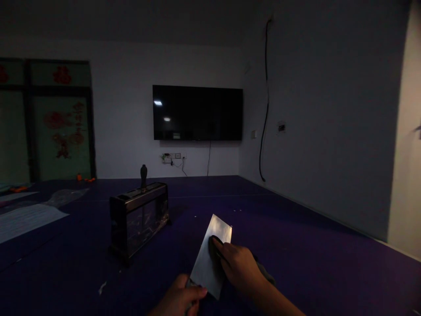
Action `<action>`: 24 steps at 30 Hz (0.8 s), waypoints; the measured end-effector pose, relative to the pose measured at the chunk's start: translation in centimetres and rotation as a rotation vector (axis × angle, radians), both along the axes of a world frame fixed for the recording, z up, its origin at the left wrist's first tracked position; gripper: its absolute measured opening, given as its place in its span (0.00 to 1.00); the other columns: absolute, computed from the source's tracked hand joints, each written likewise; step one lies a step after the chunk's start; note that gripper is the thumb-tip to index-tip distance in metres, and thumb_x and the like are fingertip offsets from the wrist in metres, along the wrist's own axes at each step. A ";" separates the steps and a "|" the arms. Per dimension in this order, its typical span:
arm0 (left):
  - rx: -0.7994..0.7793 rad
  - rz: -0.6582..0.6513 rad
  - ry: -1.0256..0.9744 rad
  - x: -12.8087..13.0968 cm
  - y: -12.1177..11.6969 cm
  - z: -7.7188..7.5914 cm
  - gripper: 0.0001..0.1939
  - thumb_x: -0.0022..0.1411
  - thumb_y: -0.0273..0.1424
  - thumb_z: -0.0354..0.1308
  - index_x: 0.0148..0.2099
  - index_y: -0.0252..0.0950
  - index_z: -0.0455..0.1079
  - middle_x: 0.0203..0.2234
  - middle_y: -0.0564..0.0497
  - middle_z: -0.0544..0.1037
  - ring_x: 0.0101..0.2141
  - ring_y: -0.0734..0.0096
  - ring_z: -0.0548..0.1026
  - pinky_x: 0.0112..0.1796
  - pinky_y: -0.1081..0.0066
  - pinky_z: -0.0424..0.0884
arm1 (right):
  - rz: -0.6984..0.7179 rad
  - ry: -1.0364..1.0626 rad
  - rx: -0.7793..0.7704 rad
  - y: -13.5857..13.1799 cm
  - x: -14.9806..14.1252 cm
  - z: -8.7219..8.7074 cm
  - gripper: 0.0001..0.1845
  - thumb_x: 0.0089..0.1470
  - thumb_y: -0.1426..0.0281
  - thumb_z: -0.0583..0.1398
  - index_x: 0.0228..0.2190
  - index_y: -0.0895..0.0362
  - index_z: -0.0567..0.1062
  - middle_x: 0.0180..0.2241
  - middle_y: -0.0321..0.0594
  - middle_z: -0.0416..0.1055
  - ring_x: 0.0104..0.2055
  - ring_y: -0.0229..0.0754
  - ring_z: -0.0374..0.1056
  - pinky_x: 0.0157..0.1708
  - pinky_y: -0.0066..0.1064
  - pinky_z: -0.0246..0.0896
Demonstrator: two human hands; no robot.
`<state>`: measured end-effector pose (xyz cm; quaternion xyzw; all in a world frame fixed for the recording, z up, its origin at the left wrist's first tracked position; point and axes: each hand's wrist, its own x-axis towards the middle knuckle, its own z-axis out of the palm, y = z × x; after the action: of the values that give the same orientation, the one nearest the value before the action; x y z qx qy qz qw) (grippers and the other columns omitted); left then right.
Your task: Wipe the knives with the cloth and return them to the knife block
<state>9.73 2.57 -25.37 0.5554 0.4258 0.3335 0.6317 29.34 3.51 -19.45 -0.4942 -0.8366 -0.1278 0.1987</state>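
My left hand (179,298) is at the bottom edge, its fingers closed on the near end of a flat shiny metal plate (215,230) that tilts up and away from me. My right hand (238,263) rests on the plate's face, fingers closed on a small dark cloth or pad (214,245) pressed against the metal. More dark cloth shows behind that wrist. Both hands are held above a dark purple floor (296,245).
A dark box-shaped appliance with glass sides (140,217) and an upright dark handle stands on the floor to the left. A black wall screen (197,113), sockets and a hanging cable are beyond. Pale sheets (26,217) lie at far left. A white wall runs along the right.
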 end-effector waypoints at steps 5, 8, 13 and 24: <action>-0.043 0.005 0.049 0.1 0.4 -0.3 0.25 0.37 0.47 0.58 0.35 0.36 0.59 0.06 0.62 0.60 0.09 0.79 0.54 0.16 0.75 0.48 | -0.154 0.119 0.017 1.2 1.7 0.2 0.26 0.54 0.75 0.48 0.55 0.56 0.62 0.39 0.44 0.75 0.36 0.42 0.71 0.33 0.27 0.62; -0.065 0.023 0.056 0.2 0.6 -0.4 0.23 0.39 0.45 0.59 0.34 0.36 0.59 0.06 0.62 0.60 0.09 0.80 0.53 0.16 0.75 0.46 | -0.228 0.156 0.045 1.8 2.5 0.1 0.26 0.54 0.76 0.47 0.54 0.57 0.63 0.42 0.46 0.74 0.37 0.42 0.71 0.35 0.29 0.63; -0.068 0.031 0.042 0.3 0.4 -0.4 0.22 0.42 0.46 0.61 0.33 0.36 0.59 0.05 0.62 0.59 0.08 0.80 0.53 0.16 0.75 0.46 | -0.229 0.146 0.038 1.8 2.3 -0.1 0.26 0.53 0.76 0.47 0.54 0.57 0.64 0.38 0.45 0.75 0.35 0.42 0.72 0.33 0.28 0.62; -0.039 0.123 -0.044 0.3 -0.3 0.3 0.21 0.42 0.48 0.57 0.30 0.38 0.58 0.04 0.62 0.57 0.08 0.79 0.53 0.16 0.76 0.49 | 0.112 -0.024 -0.041 -0.8 -0.6 0.4 0.25 0.51 0.75 0.49 0.52 0.58 0.65 0.32 0.42 0.75 0.31 0.42 0.71 0.29 0.27 0.58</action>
<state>10.01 2.27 -25.11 0.5083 0.4515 0.3755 0.6299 28.79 2.67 -19.09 -0.4488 -0.8678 -0.1054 0.1855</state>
